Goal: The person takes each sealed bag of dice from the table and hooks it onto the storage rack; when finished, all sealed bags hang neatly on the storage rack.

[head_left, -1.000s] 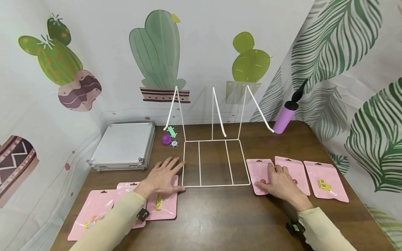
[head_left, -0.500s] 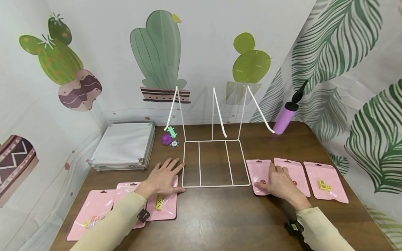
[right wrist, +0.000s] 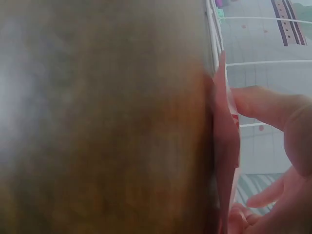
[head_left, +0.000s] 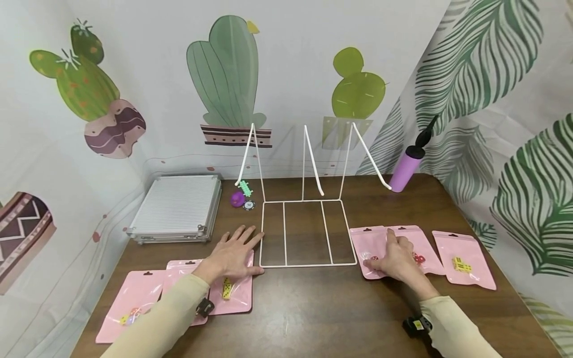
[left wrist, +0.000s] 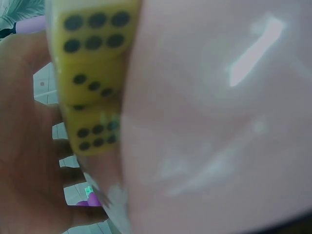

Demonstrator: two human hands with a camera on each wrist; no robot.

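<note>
Both wrist views were mostly useless: the left wrist camera sat right against a pink pouch [left wrist: 219, 122], blurred, showing only yellow dice [left wrist: 90, 73] through the film and part of the palm; the right wrist camera was filled by blurred brown table [right wrist: 97, 117], with a pouch edge [right wrist: 225, 146] seen edge-on and fingers [right wrist: 263, 105] beside it. In the head view, the left hand [head_left: 233, 254] lay flat with fingers straight, resting on the pink pouch with yellow dice [head_left: 233, 293] just left of the white wire rack [head_left: 304, 231]; it gripped nothing. The left forearm covered part of the middle left pouch [head_left: 179, 278], so its contents could not be read. The right hand [head_left: 396, 258] rested on two overlapping pouches just right of the rack, thumb on the near one [head_left: 369, 243] and fingers over the second [head_left: 421, 248]; fingers looked only lightly bent, pressing rather than pinching, though its underside was hidden. Red dice [head_left: 418, 258] showed beside the fingers. Count: six pink pouches, three left, three right, the far right one [head_left: 465, 258] holding yellow dice and untouched. One wire rack, one ribbed white case [head_left: 176, 206], one purple pump [head_left: 407, 166] leaning at the back, and three small trinkets [head_left: 243, 195] by the rack's rear left corner, too small to identify.
</note>
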